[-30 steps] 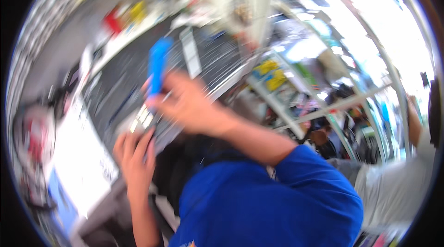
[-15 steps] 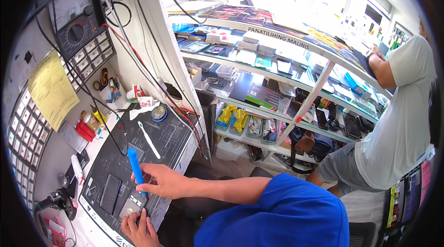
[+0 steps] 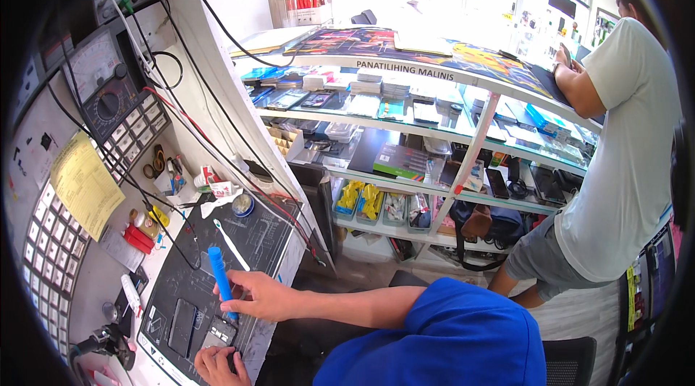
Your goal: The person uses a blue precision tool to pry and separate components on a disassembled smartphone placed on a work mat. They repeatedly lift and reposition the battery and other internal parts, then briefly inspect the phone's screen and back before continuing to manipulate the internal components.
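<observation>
Between the fingers of my right hand [image 3: 253,295] stands a blue screwdriver [image 3: 219,272], nearly upright, its lower end at the top part of an opened phone [image 3: 219,331]. My left hand [image 3: 217,366] curls its fingers over the near end of that phone and steadies it on the dark printed work mat [image 3: 163,292]. Inner parts of the phone show pale and dark. Beside it on the left lies a flat black phone panel [image 3: 182,327]. Further up the mat is a white toothbrush [image 3: 232,245].
A round tin [image 3: 243,205] sits at the mat's far end. Cables [image 3: 217,129] hang over the bench from a meter [image 3: 108,105]. Small parts drawers [image 3: 54,248] line the left wall. Beyond stand glass shelves [image 3: 405,115]; a person in a white shirt [image 3: 615,169] leans there.
The whole view has shifted, bringing a lit display unit in at the upper left. Both hands keep their places on the phone, and the screwdriver stays upright over it.
</observation>
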`<action>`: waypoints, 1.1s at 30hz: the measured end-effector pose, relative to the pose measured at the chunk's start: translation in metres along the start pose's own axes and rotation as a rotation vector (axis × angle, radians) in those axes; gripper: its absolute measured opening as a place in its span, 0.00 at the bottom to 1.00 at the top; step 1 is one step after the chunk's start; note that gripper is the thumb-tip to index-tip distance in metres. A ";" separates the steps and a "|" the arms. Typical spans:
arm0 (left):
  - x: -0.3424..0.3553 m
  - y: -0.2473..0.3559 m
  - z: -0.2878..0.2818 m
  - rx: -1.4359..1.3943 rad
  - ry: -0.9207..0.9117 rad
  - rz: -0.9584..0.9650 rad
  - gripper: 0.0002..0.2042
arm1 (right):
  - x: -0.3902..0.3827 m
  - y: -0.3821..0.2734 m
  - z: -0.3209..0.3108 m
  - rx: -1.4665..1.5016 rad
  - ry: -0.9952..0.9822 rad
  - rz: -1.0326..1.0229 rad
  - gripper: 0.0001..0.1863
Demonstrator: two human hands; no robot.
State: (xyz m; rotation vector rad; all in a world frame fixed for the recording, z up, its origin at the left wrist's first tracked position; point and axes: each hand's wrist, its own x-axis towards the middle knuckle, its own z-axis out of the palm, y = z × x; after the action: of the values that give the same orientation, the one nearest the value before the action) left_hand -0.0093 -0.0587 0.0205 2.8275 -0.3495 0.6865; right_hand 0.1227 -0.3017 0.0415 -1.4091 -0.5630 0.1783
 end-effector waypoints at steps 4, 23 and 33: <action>0.005 -0.007 -0.002 -0.038 -0.028 0.006 0.08 | -0.001 -0.001 -0.003 -0.030 -0.018 0.019 0.22; 0.009 -0.019 0.005 -0.071 0.053 0.106 0.11 | -0.006 0.001 -0.003 0.046 0.026 0.004 0.23; 0.002 -0.063 0.053 -1.019 0.309 -0.561 0.11 | 0.001 0.011 0.014 0.050 -0.007 0.000 0.21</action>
State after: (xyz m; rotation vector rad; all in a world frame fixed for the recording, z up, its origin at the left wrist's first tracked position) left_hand 0.0326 -0.0131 -0.0342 1.6927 0.1360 0.5663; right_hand 0.1196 -0.2871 0.0324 -1.3604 -0.5602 0.1964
